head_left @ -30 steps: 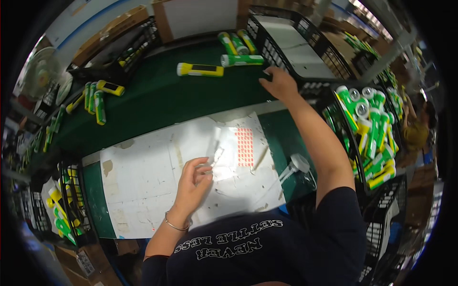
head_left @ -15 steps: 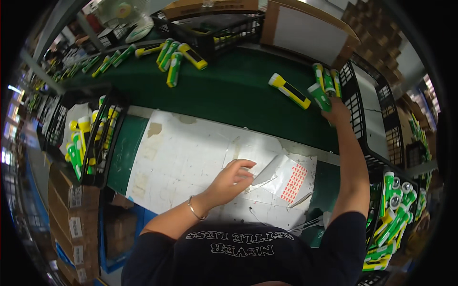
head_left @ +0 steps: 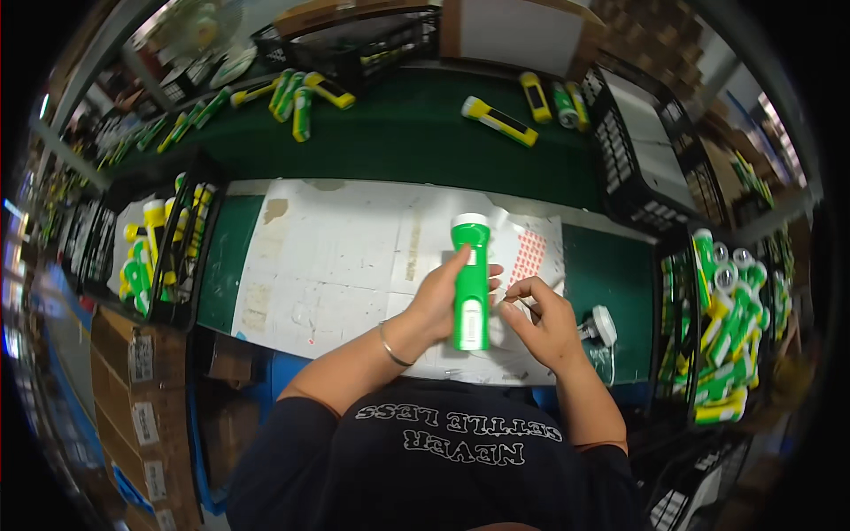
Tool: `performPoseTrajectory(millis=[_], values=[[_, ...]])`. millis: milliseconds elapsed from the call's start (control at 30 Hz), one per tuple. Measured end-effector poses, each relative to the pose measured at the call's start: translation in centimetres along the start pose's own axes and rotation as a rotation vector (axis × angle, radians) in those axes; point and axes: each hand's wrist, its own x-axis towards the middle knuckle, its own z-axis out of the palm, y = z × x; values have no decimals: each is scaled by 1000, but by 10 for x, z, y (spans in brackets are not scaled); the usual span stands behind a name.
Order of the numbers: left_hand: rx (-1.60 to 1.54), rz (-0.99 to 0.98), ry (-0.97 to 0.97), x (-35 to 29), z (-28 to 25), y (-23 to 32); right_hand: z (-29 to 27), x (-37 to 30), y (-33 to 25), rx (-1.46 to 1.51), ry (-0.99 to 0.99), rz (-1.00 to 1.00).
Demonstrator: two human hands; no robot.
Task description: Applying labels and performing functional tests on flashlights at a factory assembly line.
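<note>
A green flashlight with a white head is in my left hand, its head pointing away from me. The thumb lies along its side and the fingers wrap underneath. Just right of its lower end is my right hand, thumb and forefinger pinched together; whatever they may hold is too small to make out. Beyond that hand lies a sheet of small red stickers on the white work board. Right of my right hand, a round white piece with a cable sits on the green bench.
Several flashlights lie on the green belt behind the board. A black crate of flashlights stands at left, another at right. A tall black crate is at back right. Cardboard boxes are stacked at lower left.
My right hand has come back from the flashlights at the back right, where it gripped a green one. My left hand, empty before, now holds a green flashlight. The view has shifted.
</note>
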Motion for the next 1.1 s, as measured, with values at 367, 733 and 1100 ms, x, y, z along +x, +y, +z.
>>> performPoseTrajectory(millis=[367,733,1100], values=[[159,-53,-89,-28,-12,-23,13,-52,42,286,-16,173],[85,-57,-130,-31,-24,-29,24,-60,31,238,-70,112],[443,197,-72,-34,-5,-23,29,-38,-3,-677,93,-581]])
